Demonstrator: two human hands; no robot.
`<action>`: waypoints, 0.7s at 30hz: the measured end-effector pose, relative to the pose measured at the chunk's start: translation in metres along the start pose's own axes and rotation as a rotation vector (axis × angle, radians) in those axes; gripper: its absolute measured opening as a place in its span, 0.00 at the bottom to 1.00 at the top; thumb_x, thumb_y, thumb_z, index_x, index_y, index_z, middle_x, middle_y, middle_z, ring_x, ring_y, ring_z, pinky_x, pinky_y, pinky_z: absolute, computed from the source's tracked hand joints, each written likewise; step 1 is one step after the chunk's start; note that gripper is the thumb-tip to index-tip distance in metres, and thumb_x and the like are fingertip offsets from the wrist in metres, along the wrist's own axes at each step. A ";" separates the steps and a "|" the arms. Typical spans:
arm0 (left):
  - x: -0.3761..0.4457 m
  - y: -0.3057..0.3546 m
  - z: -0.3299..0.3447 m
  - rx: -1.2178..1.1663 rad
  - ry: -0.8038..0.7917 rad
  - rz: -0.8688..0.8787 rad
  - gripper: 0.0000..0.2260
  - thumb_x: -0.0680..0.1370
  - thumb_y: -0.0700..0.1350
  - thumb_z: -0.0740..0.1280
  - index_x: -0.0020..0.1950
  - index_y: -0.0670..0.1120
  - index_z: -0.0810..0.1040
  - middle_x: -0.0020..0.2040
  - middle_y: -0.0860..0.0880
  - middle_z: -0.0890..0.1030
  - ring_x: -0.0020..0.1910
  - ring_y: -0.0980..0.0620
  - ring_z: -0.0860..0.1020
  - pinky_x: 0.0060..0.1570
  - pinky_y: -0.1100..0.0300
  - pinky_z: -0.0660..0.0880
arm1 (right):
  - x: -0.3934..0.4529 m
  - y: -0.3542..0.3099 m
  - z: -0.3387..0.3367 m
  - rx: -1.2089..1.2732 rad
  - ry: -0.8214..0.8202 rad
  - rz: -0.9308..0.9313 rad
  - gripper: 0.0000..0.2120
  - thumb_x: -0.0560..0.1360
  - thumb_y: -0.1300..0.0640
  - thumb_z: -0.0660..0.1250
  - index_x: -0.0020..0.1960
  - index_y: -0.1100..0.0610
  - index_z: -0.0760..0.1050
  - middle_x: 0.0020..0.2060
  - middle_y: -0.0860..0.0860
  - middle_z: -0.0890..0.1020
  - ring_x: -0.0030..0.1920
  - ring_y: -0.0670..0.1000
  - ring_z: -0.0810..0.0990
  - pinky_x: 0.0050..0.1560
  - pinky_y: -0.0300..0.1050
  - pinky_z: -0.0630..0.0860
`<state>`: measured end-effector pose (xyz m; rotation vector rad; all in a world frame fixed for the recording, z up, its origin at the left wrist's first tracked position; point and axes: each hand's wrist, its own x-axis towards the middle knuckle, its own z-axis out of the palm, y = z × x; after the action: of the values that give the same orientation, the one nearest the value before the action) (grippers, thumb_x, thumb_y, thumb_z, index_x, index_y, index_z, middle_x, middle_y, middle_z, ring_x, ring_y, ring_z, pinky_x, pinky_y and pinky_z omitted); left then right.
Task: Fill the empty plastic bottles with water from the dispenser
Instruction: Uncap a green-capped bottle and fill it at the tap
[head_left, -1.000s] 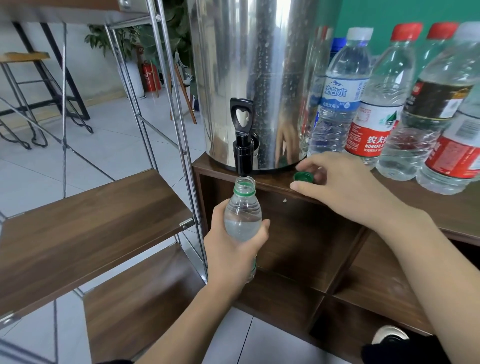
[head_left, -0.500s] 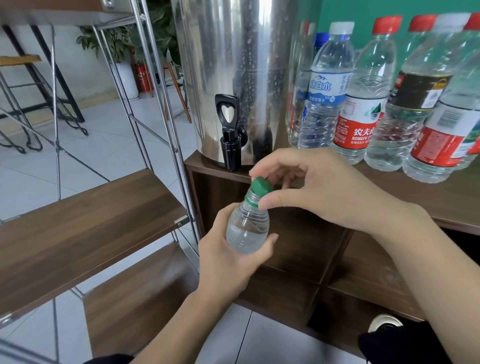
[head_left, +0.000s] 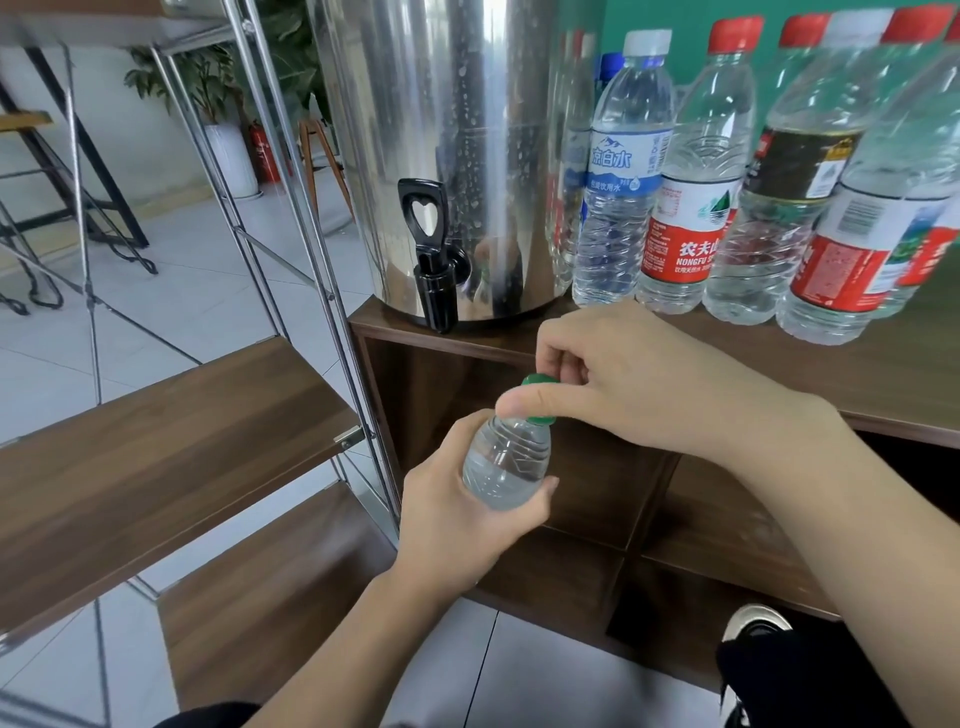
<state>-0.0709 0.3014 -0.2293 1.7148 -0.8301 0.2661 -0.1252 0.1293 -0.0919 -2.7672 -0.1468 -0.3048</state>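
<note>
A small clear plastic bottle (head_left: 506, 462), filled with water, is held by my left hand (head_left: 457, 519) in front of the wooden cabinet. My right hand (head_left: 623, 384) pinches the green cap (head_left: 537, 382) sitting on the bottle's neck, thumb in front and fingers curled behind. The steel water dispenser (head_left: 457, 145) stands on the cabinet top above, its black tap (head_left: 431, 260) off to the upper left of the bottle.
Several larger capped water bottles (head_left: 685, 208) stand in a row on the cabinet top (head_left: 883, 374) right of the dispenser. A metal-framed rack with wooden shelves (head_left: 171, 441) stands to the left. Tiled floor lies below, and a shoe (head_left: 758, 629) shows at lower right.
My right hand picked the green cap off the cabinet top and brought it onto the bottle. My left hand lowered the bottle away from the tap.
</note>
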 end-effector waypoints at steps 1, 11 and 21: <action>0.001 0.000 0.000 0.007 -0.004 0.004 0.28 0.68 0.52 0.83 0.63 0.63 0.74 0.53 0.63 0.83 0.51 0.59 0.84 0.49 0.68 0.78 | -0.003 0.003 -0.002 0.033 -0.010 -0.020 0.25 0.67 0.28 0.65 0.47 0.49 0.79 0.40 0.43 0.79 0.42 0.43 0.77 0.40 0.41 0.74; 0.000 0.010 0.006 -0.005 -0.075 -0.028 0.28 0.68 0.48 0.84 0.64 0.56 0.77 0.52 0.62 0.83 0.49 0.60 0.84 0.47 0.72 0.75 | -0.025 0.024 -0.012 0.040 -0.089 -0.122 0.09 0.78 0.52 0.70 0.58 0.49 0.78 0.49 0.41 0.76 0.49 0.44 0.75 0.49 0.31 0.68; -0.009 0.040 0.024 0.069 -0.056 0.002 0.28 0.68 0.54 0.83 0.62 0.65 0.75 0.54 0.66 0.82 0.52 0.62 0.83 0.53 0.67 0.78 | -0.050 0.017 -0.016 -0.129 0.024 -0.053 0.29 0.78 0.31 0.52 0.35 0.55 0.65 0.32 0.50 0.70 0.33 0.51 0.69 0.37 0.51 0.67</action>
<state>-0.1087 0.2790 -0.2121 1.7925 -0.8719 0.2514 -0.1743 0.1045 -0.0944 -2.8892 -0.2014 -0.3735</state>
